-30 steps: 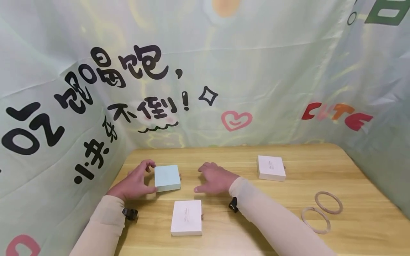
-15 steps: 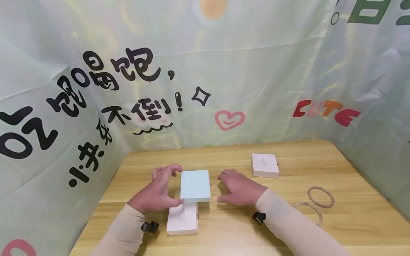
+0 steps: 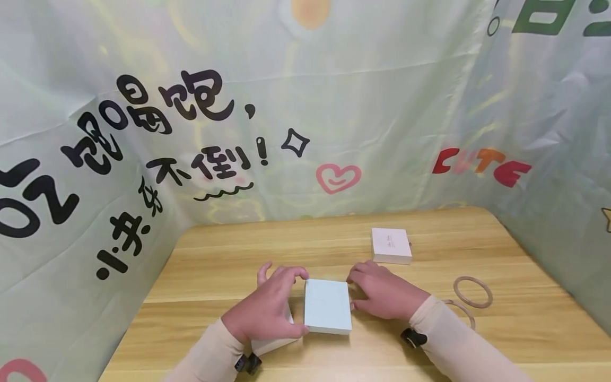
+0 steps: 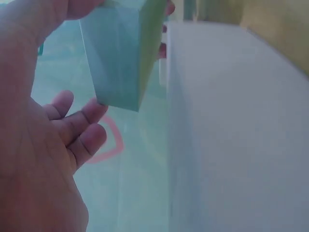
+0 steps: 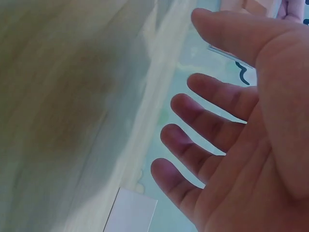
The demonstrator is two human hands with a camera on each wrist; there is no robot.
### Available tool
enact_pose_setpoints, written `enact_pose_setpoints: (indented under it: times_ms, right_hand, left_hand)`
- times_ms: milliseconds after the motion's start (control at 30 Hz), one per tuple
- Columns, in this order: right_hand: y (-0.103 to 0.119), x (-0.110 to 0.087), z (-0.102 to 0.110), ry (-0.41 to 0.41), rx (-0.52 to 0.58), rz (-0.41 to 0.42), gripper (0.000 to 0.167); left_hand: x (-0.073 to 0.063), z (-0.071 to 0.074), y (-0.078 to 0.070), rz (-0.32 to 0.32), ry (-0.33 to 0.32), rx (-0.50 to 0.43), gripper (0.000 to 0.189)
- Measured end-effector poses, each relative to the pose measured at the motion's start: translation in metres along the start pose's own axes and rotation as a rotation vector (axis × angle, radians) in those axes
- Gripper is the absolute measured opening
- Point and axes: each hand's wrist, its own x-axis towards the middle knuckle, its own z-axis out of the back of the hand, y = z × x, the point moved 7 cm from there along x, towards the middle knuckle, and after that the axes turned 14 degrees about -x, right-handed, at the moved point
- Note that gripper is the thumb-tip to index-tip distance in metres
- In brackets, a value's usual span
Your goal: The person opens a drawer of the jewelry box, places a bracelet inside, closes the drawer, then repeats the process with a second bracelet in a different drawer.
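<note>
The left hand pinches a blue box with finger and thumb, up above the wooden table, and I can see the right hand just beside it, loosely open and empty.

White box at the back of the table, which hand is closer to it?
Right. The right hand is just on the near side of the white box; the left hand is farther off, to its left, holding the light blue box.
</note>
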Motion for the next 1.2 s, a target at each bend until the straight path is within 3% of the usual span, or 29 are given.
enact_pose_setpoints:
  times_ms: [233, 467, 600, 833, 1200]
  right_hand:
    - [0.001, -0.01, 0.001, 0.0, 0.041, 0.013, 0.034]
    - [0.004, -0.012, -0.006, 0.075, 0.121, 0.013, 0.034]
    - [0.007, -0.013, -0.008, 0.075, 0.13, 0.02, 0.032]
    - [0.011, -0.014, -0.008, 0.054, 0.118, 0.035, 0.023]
    - [0.012, -0.015, -0.008, 0.056, 0.146, 0.041, 0.016]
  left_hand:
    - [0.001, -0.013, -0.003, 0.001, 0.006, 0.081, 0.095]
    - [-0.003, -0.018, 0.007, 0.08, 0.03, 0.092, 0.092]
    - [-0.006, -0.022, 0.012, 0.104, 0.054, 0.104, 0.091]
    - [-0.013, -0.026, 0.024, 0.146, 0.13, 0.032, 0.093]
    - [-0.018, -0.025, 0.032, 0.179, 0.22, -0.041, 0.115]
